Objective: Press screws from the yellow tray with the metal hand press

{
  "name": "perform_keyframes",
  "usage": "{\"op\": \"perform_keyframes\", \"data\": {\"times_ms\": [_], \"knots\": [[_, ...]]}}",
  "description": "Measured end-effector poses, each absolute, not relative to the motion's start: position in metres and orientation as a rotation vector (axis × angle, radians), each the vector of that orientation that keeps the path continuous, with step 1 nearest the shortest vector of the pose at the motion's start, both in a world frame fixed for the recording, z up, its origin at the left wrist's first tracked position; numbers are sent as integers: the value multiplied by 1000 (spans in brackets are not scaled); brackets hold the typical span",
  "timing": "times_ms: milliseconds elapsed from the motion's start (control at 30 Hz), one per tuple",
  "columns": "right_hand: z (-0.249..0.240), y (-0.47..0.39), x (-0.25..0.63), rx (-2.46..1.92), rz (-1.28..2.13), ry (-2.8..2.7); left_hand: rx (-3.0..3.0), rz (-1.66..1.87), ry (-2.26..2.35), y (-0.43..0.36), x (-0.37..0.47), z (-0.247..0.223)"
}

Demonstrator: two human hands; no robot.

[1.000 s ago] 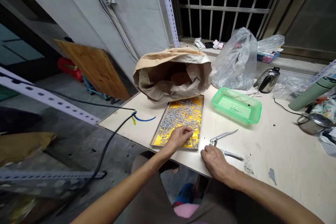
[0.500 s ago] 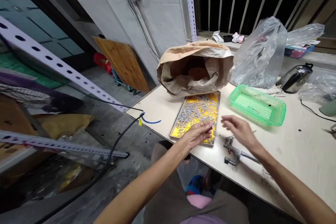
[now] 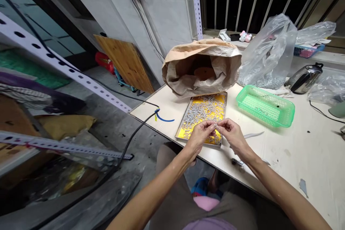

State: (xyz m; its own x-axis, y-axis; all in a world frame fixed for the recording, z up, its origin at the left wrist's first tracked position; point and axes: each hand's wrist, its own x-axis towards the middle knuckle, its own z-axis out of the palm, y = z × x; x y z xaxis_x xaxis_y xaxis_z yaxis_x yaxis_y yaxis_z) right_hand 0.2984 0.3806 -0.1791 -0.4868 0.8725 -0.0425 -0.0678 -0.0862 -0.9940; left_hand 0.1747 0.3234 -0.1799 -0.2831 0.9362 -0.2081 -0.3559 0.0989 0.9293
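My left hand (image 3: pixel 199 133) and my right hand (image 3: pixel 234 137) meet fingertip to fingertip over the near right corner of a shallow tray (image 3: pixel 179 129). Both are closed in a pinch on one small silvery piece (image 3: pixel 215 125), mostly hidden by the fingers. Yellow lining shows in the tray under many small, slim silvery metal pieces (image 3: pixel 198 115) like it. Below my right wrist lies a metal tool with a dark knob (image 3: pixel 237 162), largely covered by the hand and forearm.
A large open paper sack (image 3: pixel 201 88) stands behind the tray. To the right are a green plastic basket (image 3: pixel 265 118), a clear bag of metal pieces (image 3: pixel 269 57) and a metal kettle (image 3: pixel 306 78). A black cable (image 3: pixel 132 136) crosses the table's left edge.
My right hand has moved left from above the metal tool and closed at my left fingertips. My left hand stays over the tray, still pinching the small piece.
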Motion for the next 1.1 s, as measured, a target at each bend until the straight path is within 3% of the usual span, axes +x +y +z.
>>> {"op": "perform_keyframes", "data": {"times_ms": [200, 400, 533, 733, 900, 1100], "knots": [[-190, 384, 279, -924, 1555, -1577, 669, 1561, 1446, 326, 168, -184], [-191, 395, 288, -906, 954, -2150, 723, 1560, 1629, 317, 163, -180], [-181, 383, 349, -927, 611, -2440, 656, 1378, 1484, 300, 177, -177], [-189, 338, 439, -1261, 380, -2739, 501, 1017, 1330, 289, 212, -182], [-202, 326, 447, -1476, 216, -2826, 472, 878, 1390, 297, 233, -188], [-216, 323, 445, -1292, 124, -2814, 577, 674, 1612, 301, 244, -194]]}}
